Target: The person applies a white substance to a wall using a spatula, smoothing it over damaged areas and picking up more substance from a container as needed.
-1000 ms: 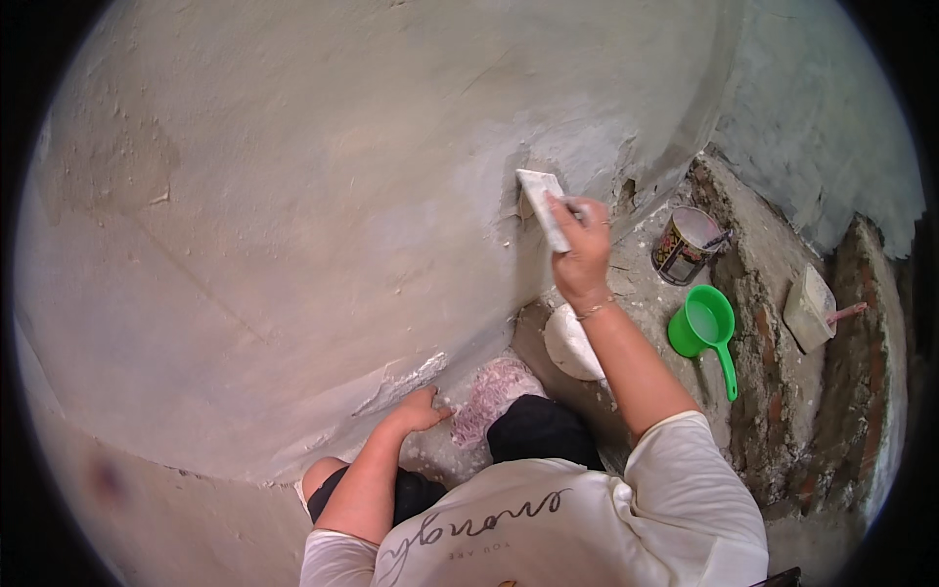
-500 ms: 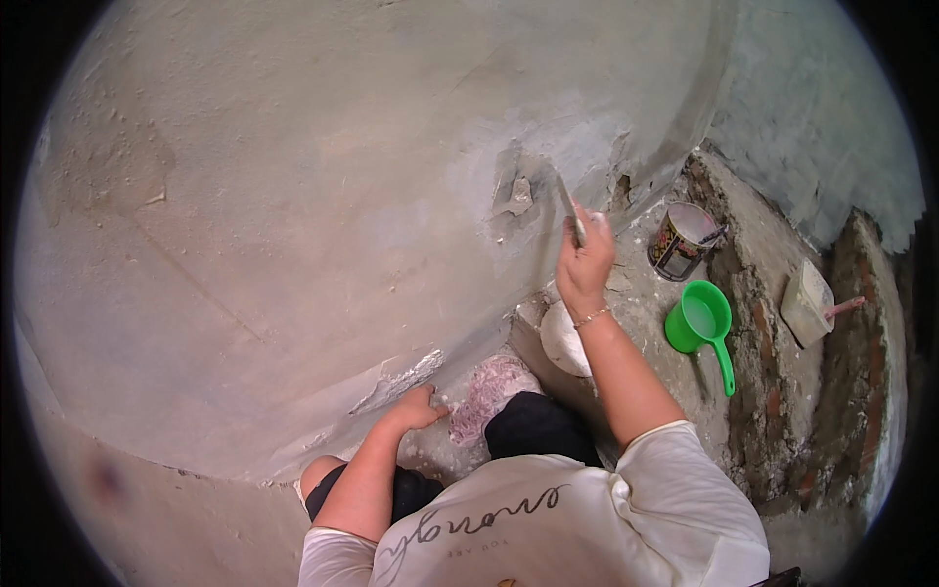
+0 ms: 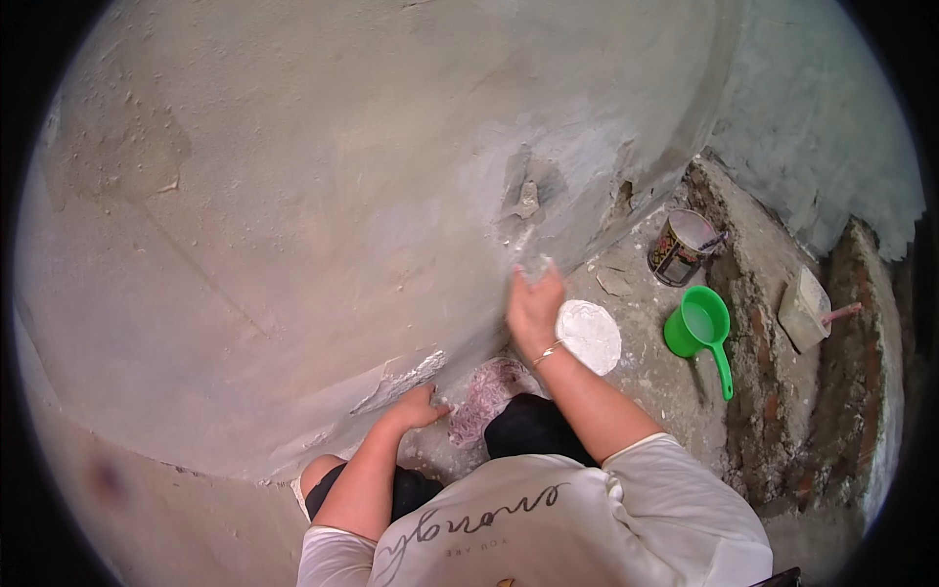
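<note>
My right hand (image 3: 537,311) is closed around a putty knife (image 3: 532,258), close to the plastered wall (image 3: 323,205). The blade is blurred and hard to make out. Just above it, the wall has a damp grey patch (image 3: 548,174) with a chipped spot in it. Low by the foot of the wall, my left hand (image 3: 417,407) is open with its fingers stretched out and no object visible in it. Beside my right wrist is a round white mass (image 3: 589,338), seemingly putty. A pinkish, plaster-smeared round thing (image 3: 489,391) lies between my hands, partly covered by my dark-clothed knee.
To the right stand a paint can (image 3: 679,249) with a stick in it and a green dipper (image 3: 698,321) holding whitish liquid. Farther right, a pale square tub (image 3: 807,308) with a pink handle rests on rough broken steps (image 3: 773,382). Loose flakes (image 3: 614,282) lie near the wall.
My right hand has moved down and left with the putty knife, away from the damp patch. More of the round white mass now shows. My left hand has stayed in place.
</note>
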`<move>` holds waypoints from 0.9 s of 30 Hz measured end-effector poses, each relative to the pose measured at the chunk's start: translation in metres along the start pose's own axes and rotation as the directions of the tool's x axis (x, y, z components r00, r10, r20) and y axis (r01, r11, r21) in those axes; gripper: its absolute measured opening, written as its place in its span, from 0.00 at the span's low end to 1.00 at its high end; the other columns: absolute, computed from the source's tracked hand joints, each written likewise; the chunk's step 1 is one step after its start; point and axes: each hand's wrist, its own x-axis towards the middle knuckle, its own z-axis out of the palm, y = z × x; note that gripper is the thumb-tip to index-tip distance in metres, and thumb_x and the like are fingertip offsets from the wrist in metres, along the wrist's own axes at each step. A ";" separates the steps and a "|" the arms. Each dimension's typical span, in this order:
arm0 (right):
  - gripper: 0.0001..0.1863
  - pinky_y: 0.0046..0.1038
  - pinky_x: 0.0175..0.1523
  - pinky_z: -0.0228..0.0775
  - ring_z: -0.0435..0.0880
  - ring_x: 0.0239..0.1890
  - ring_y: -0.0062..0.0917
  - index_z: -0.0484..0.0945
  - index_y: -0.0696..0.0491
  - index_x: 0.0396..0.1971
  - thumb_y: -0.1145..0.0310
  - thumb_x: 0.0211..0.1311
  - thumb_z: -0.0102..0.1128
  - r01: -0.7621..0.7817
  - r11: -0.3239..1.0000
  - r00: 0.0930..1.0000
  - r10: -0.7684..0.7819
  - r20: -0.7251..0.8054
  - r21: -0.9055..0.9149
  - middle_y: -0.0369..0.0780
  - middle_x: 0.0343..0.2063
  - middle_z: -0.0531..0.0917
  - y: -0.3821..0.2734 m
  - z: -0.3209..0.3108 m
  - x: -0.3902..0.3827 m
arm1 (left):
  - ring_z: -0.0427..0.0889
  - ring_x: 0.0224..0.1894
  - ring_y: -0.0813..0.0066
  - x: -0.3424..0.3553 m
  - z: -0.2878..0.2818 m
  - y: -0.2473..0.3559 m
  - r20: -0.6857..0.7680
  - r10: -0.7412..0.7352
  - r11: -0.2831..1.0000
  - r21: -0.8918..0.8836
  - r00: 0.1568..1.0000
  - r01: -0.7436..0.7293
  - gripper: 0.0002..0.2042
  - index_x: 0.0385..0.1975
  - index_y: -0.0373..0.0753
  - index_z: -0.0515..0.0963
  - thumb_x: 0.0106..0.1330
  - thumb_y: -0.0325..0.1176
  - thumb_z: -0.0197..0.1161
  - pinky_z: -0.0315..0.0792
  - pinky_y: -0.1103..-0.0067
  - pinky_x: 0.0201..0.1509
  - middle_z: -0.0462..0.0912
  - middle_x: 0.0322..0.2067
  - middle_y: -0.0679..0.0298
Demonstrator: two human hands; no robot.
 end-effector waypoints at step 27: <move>0.30 0.39 0.41 0.66 0.71 0.38 0.41 0.68 0.58 0.53 0.79 0.43 0.52 0.565 0.658 0.825 -0.469 0.315 -0.498 0.47 0.35 0.72 -0.017 0.015 -0.022 | 0.68 0.56 0.51 0.002 0.000 -0.003 -0.022 0.012 1.000 0.003 1.000 -0.012 0.35 0.54 0.24 0.64 0.53 0.46 0.63 0.61 0.71 0.60 0.69 0.52 0.40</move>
